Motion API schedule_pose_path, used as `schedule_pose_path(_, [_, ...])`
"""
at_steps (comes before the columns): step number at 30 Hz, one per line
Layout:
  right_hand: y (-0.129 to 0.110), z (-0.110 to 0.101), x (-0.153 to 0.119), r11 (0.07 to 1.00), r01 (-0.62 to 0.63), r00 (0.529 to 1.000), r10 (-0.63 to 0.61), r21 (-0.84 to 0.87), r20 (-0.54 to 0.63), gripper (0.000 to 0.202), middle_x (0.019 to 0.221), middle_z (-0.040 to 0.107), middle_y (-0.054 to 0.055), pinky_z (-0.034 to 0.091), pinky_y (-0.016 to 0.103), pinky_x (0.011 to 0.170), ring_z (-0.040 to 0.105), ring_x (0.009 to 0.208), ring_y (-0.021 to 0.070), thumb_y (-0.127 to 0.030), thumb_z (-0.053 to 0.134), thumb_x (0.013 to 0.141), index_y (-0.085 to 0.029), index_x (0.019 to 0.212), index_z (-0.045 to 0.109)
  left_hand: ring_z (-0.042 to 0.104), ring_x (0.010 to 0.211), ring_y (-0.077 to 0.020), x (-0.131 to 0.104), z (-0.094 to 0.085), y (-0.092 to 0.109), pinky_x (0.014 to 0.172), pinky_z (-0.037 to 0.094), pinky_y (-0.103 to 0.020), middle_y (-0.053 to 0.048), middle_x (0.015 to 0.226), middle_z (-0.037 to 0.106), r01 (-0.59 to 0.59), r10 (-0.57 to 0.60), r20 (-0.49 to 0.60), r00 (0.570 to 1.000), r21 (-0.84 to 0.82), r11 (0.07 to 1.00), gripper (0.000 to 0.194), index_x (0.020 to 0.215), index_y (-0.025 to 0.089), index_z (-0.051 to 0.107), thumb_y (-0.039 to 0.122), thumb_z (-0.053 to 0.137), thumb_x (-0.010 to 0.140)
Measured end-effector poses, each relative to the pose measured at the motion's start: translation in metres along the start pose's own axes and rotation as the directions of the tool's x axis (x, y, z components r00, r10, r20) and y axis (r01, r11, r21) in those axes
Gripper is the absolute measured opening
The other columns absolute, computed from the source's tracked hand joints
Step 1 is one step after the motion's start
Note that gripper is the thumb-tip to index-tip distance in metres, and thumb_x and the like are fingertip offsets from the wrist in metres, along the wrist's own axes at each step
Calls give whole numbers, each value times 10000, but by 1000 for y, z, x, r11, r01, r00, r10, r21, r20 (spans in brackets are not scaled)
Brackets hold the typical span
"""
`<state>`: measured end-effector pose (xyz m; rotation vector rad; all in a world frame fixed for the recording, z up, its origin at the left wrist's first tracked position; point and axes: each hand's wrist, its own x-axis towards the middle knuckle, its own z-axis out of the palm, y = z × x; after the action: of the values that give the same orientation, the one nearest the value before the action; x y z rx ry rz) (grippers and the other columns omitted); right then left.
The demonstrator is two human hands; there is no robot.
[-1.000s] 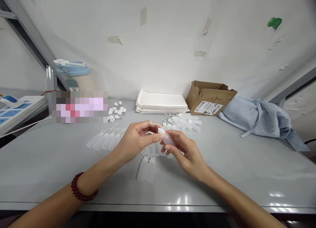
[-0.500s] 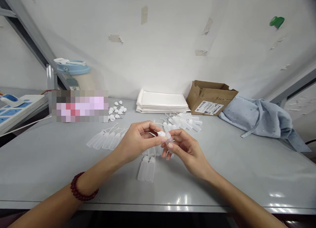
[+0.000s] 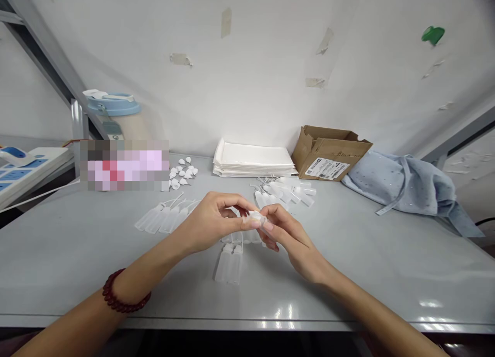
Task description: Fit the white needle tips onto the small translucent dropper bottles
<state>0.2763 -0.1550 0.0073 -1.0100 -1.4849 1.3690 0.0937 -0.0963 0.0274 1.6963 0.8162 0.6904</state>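
My left hand (image 3: 222, 220) is closed, thumb and fingers pinching a white nozzle tip (image 3: 254, 217). Against it, my right hand (image 3: 292, 238) grips a small translucent squeeze bottle, mostly covered by the fingers. The two pieces meet between my fingertips, though how far they are joined is hidden. On the table below the hands lie two clear squeeze bottles (image 3: 229, 264) with thin tubes at their tops. More bottles lie partly hidden behind my hands. A row of similar bottles (image 3: 158, 219) is left of my left hand.
Loose white nozzle tips (image 3: 183, 172) lie at back left, by a blurred pink patch. A heap of bottles (image 3: 288, 189) sits before a stack of white envelopes (image 3: 253, 158) and a cardboard box (image 3: 330, 153). Blue cloth (image 3: 406, 187) lies right; a blue-lidded cup (image 3: 116, 109) stands left.
My hands have drawn closer together, and the nozzle tip and bottle have turned, now more covered by the fingers. The other things lie as before.
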Motion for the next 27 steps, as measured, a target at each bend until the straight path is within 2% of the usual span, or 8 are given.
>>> schedule_pose_path(6, [0,1,-1,999,-39,999,39,30,-11,195,647,404,-47,261,240,525,332,576,93,-383,481,907,-190,883,479,559,734,-130,-2,2,1,675,451,-237,-5,820,660,-97,97,14,995,42,994,132,853,219,733,272,700,737])
schedule_pose_path(12, [0,1,0,998,-56,998,57,30,-16,224,626,390,-50,240,240,502,307,538,81,-384,488,885,-168,829,491,565,719,-124,-4,2,2,626,439,-226,-8,817,647,-122,120,27,992,94,988,145,858,209,738,292,701,744])
schedule_pose_path(18, [0,1,2,996,-82,994,83,21,-76,268,588,365,-57,207,232,483,290,521,71,-372,453,909,-166,739,479,553,686,-101,-4,5,1,615,429,-212,-1,784,634,-187,183,39,982,162,969,103,854,187,726,210,647,793])
schedule_pose_path(23, [3,0,5,996,-86,994,87,19,-59,269,598,393,-52,209,234,485,291,521,69,-381,445,917,-168,755,477,533,654,-103,-3,6,-3,603,411,-220,1,696,590,-292,291,42,956,266,919,125,879,160,722,178,618,812])
schedule_pose_path(27, [5,0,4,996,-89,995,88,-25,-45,258,614,387,-47,227,239,499,300,541,78,-363,426,927,-163,781,498,534,652,-113,-3,5,-3,630,418,-238,-10,692,589,-291,286,63,956,320,902,132,872,132,717,175,604,818])
